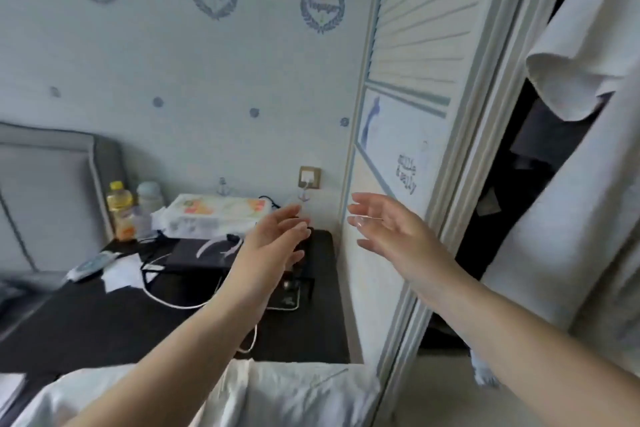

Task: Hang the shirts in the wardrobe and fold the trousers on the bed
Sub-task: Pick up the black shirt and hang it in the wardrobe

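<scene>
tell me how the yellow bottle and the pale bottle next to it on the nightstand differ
The yellow bottle has a yellow cap, amber contents and an orange label low down; the pale bottle to its right is whitish with a pale blue-grey top. The yellow bottle looks slimmer and stands nearer the headboard; the pale bottle looks squatter and sits nearer the tissue pack. Both stand upright at the back of the dark nightstand.

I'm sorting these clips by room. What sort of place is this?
Most likely a bedroom: a padded grey headboard, a dark bedside table cluttered with cables and bottles, and a wardrobe with a white shirt hanging inside.
</scene>
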### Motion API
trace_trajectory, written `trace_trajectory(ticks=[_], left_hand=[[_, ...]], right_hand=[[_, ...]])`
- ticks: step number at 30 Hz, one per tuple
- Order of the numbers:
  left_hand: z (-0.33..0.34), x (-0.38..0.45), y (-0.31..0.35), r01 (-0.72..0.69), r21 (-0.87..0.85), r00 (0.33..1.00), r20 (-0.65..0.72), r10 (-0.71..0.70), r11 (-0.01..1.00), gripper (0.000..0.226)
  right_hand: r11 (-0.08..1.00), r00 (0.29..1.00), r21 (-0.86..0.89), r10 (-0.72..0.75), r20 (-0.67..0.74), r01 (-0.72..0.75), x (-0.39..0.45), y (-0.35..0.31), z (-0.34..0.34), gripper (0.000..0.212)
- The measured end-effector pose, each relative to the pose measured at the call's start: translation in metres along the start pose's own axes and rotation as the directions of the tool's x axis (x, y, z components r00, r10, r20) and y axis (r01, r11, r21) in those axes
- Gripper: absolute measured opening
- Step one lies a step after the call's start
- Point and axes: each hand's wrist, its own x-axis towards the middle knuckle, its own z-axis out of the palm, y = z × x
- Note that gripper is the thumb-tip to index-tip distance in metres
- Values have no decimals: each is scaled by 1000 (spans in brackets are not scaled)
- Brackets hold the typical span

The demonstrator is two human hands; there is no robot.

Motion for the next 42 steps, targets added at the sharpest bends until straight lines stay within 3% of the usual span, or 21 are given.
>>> trace_trajectory(ticks=[8, 15, 21, 27, 35, 42], left_hand=[[-154, -80, -6, 79, 145, 965, -261, -38, 986, 21], [-300, -180, 10, 158, 147, 849, -525, -58, 977, 18], [-424, -283, 26, 213, 91, 676, -733, -79, 973, 15], [-515, -382, 27, 265, -15, 465, -874, -142, 964, 14], [-581, -463, 9, 238, -158, 213, -954, -211, 958, 14], [-660, -484, -7, 203, -258, 26, -963, -268, 945, 13]], right_hand=[[996, 944, 57, 51, 325, -73, -13, 15, 154, 24], [988, 835, 94, 48, 548, -118, -43, -5, 322, 24], [991, 669, 100, -12, 743, -94, -89, -32, 477, 23], [991, 445, 93, -41, 894, -96, -138, -52, 605, 19], [991, 184, 57, -33, 982, -123, -173, -61, 724, 20], [984, 23, -11, 15, 1000, -176, -168, -40, 849, 18]])
